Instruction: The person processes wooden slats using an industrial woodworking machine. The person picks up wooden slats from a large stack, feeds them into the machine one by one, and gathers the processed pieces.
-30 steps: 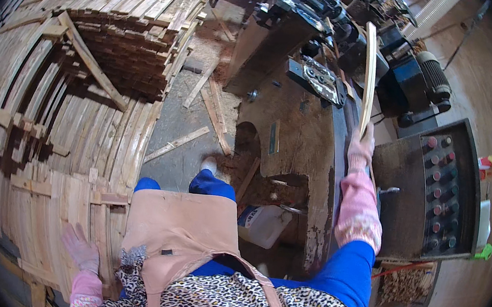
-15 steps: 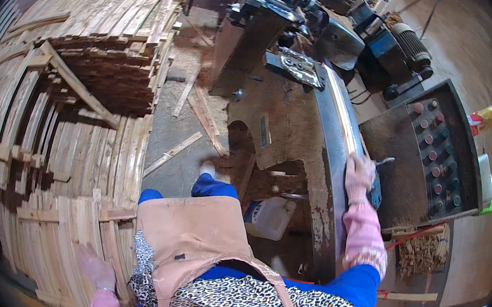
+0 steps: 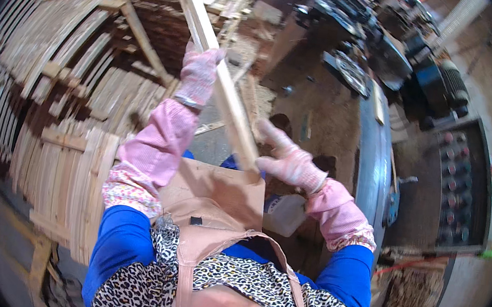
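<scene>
My left hand (image 3: 199,75), in a knitted glove and pink sleeve cover, is closed around the upper part of a pale wooden strip (image 3: 230,103). The strip is held up at a slant in front of me, its lower end above my tan apron (image 3: 217,193). Beside that lower end is my right hand (image 3: 291,162), gloved too, with fingers and thumb spread apart. Its lower fingers are at the strip's end; whether they touch it I cannot tell. Another wooden strip (image 3: 378,102) lies on the metal bed (image 3: 372,168) of the machine, close to its head.
Stacked wooden strips (image 3: 67,175) fill the left side, with a slanted batten (image 3: 144,36) across one pile. On the right stands a control panel (image 3: 455,183) with rows of buttons. A white plastic jug (image 3: 284,215) sits beneath the machine, and a motor (image 3: 451,83) is behind it.
My left hand has come up from the stack, now holding a wooden strip. My right hand has left the strip on the bed and moved left. That strip now shows only near the machine's head.
</scene>
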Available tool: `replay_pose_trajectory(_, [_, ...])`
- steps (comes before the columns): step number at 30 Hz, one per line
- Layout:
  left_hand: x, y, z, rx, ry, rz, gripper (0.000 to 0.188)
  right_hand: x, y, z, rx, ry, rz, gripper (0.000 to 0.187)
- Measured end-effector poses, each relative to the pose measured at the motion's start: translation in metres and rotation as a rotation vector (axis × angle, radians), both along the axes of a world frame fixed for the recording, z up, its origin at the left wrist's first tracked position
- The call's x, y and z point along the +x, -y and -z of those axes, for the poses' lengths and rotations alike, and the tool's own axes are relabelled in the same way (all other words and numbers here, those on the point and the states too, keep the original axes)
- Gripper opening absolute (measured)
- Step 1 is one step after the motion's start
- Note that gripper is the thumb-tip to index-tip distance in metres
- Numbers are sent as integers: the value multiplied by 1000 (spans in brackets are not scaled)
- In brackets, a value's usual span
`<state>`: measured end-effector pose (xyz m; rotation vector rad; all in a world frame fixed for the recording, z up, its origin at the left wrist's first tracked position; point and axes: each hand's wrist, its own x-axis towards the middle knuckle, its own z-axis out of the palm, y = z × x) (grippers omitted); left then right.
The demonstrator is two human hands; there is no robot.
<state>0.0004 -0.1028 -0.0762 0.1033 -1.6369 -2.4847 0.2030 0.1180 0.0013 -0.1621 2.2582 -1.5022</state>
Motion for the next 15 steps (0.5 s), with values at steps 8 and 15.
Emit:
replay_pose_trajectory(8, [47, -109, -29, 163, -88, 720, 66, 132, -86, -41, 252, -370, 826, 76])
replay_pose_trajectory(15, [77, -3, 182, -259, 495, 421, 55, 232, -206, -12, 1293, -177, 965, 67])
